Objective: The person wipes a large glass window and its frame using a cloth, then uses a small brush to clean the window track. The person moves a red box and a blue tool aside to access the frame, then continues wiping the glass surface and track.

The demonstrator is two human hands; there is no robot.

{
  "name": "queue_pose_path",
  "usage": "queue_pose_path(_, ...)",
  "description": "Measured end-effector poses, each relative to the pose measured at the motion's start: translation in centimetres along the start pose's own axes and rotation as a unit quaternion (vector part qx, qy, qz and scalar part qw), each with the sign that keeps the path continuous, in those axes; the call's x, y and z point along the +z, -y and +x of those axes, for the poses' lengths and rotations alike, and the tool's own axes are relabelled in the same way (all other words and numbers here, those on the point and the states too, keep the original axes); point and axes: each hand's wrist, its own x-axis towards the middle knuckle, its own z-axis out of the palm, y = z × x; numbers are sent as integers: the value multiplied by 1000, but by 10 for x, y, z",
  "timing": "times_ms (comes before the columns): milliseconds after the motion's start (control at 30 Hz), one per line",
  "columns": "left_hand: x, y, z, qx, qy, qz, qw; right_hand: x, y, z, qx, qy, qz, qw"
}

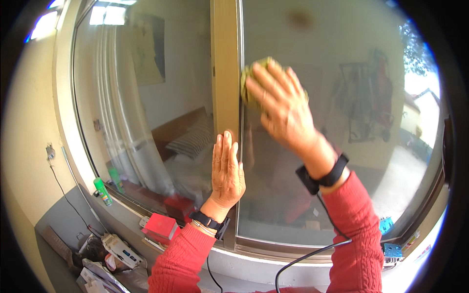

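Observation:
My right hand presses a bunched yellow-green cloth against the right window pane, close to the central frame post. The fingers lie flat over the cloth and hide most of it. My left hand rests flat, fingers pointing up, on the lower part of the yellowish window frame post, and no object shows in it. Both wrists wear black straps with small devices, and black cables hang from them. A bed and curtain show through the left pane.
On the sill at left stand a green spray can and a red box. Below lie a white power strip or device and assorted clutter. A thin pole leans on the wall. A blue basket-like item sits at right.

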Motion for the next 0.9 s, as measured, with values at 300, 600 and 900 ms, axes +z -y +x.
queue_pose_path(300,7,1,25,-15,14,-15,1000,19,50,-127,-14,137,62,989)
queue_pose_path(600,-15,-48,-108,-79,79,-33,993,46,148,-323,-47,284,71,955)
queue_pose_path(900,-30,-67,-162,-147,107,-28,983,51,180,-402,-133,359,80,921)
